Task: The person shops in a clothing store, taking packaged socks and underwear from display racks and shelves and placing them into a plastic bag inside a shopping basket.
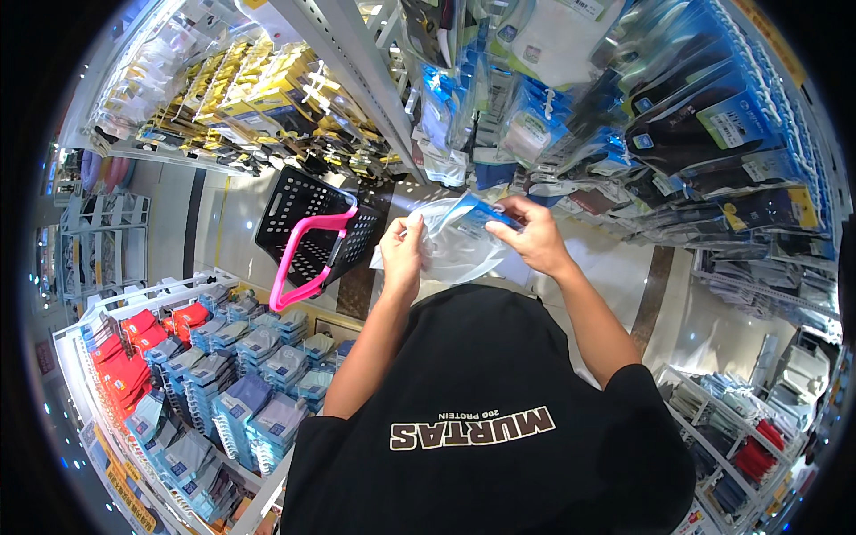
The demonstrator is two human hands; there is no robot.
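I'm pinching clear packet (462,254) at left edge with left hand (404,251), its blue header (474,212) at far right with right hand (535,237). Packet is spanning gap between hands; I'm not making out long axis.

Clock centred on the clear plastic pack with blue strip (462,257). Pack is between left hand (402,252) on its 9 side and right hand (538,235) at 2.

9: black perforated plastic basket with pink handle (299,203), near left hand; pale tiled floor (225,234) beyond it.

8: blue-grey flat packs (269,367) in rows, red flat packs (120,370) at their outer end.

10: yellow-carded packets (259,100).

11: white metal upright (349,73), between those and blue-topped clear packets (727,125) hanging around 2.

4: white metal rack (704,419).

6: black T-shirt (486,370).
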